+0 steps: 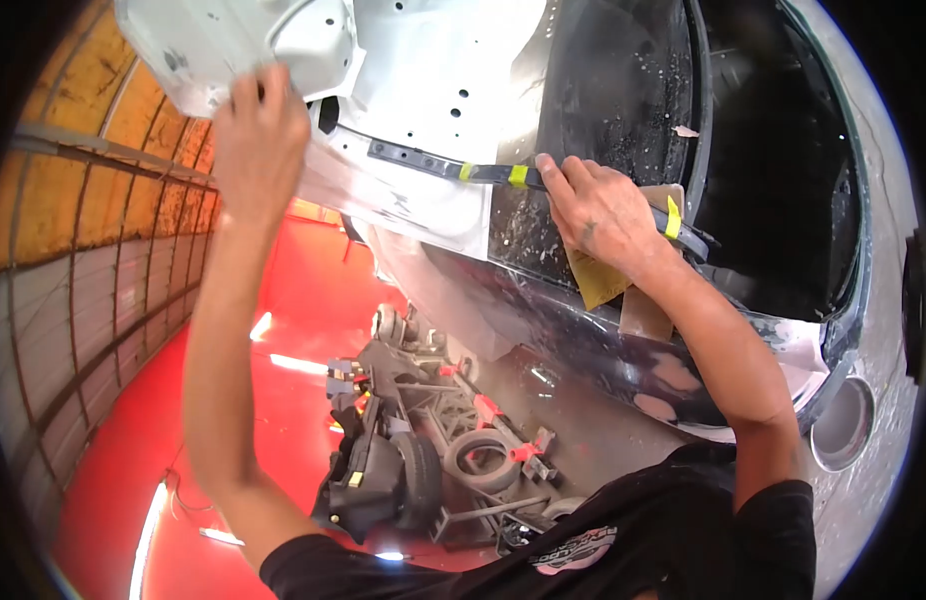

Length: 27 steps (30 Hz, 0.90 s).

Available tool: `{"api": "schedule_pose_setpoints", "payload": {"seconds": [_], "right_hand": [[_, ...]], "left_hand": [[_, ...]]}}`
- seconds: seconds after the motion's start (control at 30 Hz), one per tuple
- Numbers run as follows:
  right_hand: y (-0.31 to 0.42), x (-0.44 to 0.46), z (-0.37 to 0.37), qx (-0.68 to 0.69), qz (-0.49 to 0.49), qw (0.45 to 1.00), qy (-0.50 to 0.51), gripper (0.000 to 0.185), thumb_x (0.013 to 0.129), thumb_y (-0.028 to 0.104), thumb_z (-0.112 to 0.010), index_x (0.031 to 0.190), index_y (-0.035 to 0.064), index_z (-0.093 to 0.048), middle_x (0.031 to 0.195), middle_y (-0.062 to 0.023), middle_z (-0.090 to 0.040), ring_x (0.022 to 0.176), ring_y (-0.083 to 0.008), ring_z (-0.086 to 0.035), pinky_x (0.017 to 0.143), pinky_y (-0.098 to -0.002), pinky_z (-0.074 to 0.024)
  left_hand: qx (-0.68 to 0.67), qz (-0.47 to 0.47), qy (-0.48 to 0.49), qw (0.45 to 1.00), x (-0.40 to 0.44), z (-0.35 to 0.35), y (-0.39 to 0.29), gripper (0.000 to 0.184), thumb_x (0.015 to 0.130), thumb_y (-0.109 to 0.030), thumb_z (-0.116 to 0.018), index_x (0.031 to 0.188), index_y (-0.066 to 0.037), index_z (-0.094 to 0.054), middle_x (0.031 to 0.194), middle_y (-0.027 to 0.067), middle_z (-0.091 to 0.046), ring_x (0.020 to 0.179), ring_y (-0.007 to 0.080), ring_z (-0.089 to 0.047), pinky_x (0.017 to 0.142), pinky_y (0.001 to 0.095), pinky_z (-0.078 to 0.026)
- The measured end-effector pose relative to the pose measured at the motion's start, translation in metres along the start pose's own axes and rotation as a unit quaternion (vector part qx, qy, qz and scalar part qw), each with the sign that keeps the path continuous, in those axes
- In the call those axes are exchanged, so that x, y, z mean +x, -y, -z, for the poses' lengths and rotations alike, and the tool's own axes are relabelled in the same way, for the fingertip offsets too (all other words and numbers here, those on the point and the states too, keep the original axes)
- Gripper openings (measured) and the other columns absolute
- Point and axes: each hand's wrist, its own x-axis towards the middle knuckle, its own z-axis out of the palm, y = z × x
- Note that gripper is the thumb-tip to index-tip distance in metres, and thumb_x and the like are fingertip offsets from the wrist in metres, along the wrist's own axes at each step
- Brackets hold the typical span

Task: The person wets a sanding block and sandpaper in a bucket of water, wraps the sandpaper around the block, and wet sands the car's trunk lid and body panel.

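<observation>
My left hand [258, 150] is raised at the edge of a white-painted metal panel [318, 45], fingers curled at its lower rim; the exact grip is partly hidden. My right hand [601, 212] is closed around a long dark strip [413, 158] wrapped with bits of yellow tape. The strip lies across the car body, one end beside the white-painted bay [438, 60], the other near the dark windshield [773, 150]. Beneath my right hand and wrist are a yellowish paper sheet [595, 280] and brown masking paper [645, 312].
A scuffed dark car body side [583, 330] runs below the strip. On the floor stand a tyre [481, 460], other car parts and a black plastic part [368, 480]. The floor [113, 480] is red with reflected lights. A ribbed wall [73, 260] rises at left. A round lid-like object [841, 425] sits at right.
</observation>
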Motion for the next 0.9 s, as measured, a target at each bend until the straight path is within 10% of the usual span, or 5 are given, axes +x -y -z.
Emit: {"api": "schedule_pose_setpoints", "payload": {"seconds": [0.33, 0.47, 0.9], "right_hand": [[0.002, -0.002, -0.002, -0.004, -0.017, 1.0, -0.013, 0.043, 0.08, 0.009, -0.07, 0.12, -0.004, -0.062, 0.092, -0.0127, -0.064, 0.084, -0.0271, -0.069, 0.071, -0.0368, -0.0588], [-0.002, -0.004, -0.007, 0.011, -0.019, 1.0, -0.019, 0.045, 0.088, 0.008, -0.072, 0.129, -0.0049, -0.062, 0.088, -0.0104, -0.059, 0.079, -0.0265, -0.066, 0.069, -0.0389, -0.0571], [-0.006, -0.003, -0.007, 0.014, -0.006, 1.0, -0.022, 0.049, 0.087, 0.01, -0.074, 0.131, -0.0057, -0.06, 0.089, -0.0104, -0.059, 0.079, -0.0264, -0.066, 0.068, -0.038, -0.0565]], "left_hand": [[-0.06, 0.018, 0.041, 0.997, -0.001, 0.009, 0.004, 0.027, 0.083, -0.013, -0.068, 0.108, -0.003, -0.073, 0.117, 0.0106, -0.059, 0.106, 0.0309, -0.058, 0.086, 0.0457, -0.051], [0.028, -0.047, 0.063, 0.997, -0.056, -0.03, -0.056, 0.013, 0.08, -0.015, -0.069, 0.089, -0.007, -0.074, 0.106, 0.0081, -0.057, 0.1, 0.029, -0.055, 0.081, 0.0387, -0.05], [-0.053, -0.02, 0.049, 0.997, -0.058, -0.037, -0.076, 0.022, 0.083, -0.014, -0.069, 0.101, -0.003, -0.074, 0.111, 0.0086, -0.059, 0.098, 0.0296, -0.057, 0.083, 0.0404, -0.05]]}}
